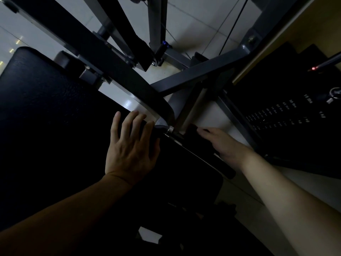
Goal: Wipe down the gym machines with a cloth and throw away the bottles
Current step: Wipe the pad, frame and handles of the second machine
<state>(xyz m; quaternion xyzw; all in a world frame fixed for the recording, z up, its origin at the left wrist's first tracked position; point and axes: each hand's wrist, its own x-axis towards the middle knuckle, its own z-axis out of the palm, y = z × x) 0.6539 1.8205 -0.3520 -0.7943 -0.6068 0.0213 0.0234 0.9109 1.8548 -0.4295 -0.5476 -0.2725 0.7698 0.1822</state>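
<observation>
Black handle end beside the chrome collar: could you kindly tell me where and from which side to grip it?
Probably wrap the rounded black end, just left of the chrome collar, from above with the left hand, lying open beside it; it looks round and exposed there.

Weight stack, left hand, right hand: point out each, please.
weight stack (pixel 287 111): head view, labelled face.
left hand (pixel 129 150): head view, back of hand.
right hand (pixel 224 143): head view, back of hand.

Gym machine (pixel 193 74): grey steel frame, black padded seat (pixel 46 117) lower left, lbs-labelled weight stack (pixel 287 111) right; dark cloth (pixel 191 131) bunched against the side bar (pixel 175 134), barely visible in the dim light.
</observation>
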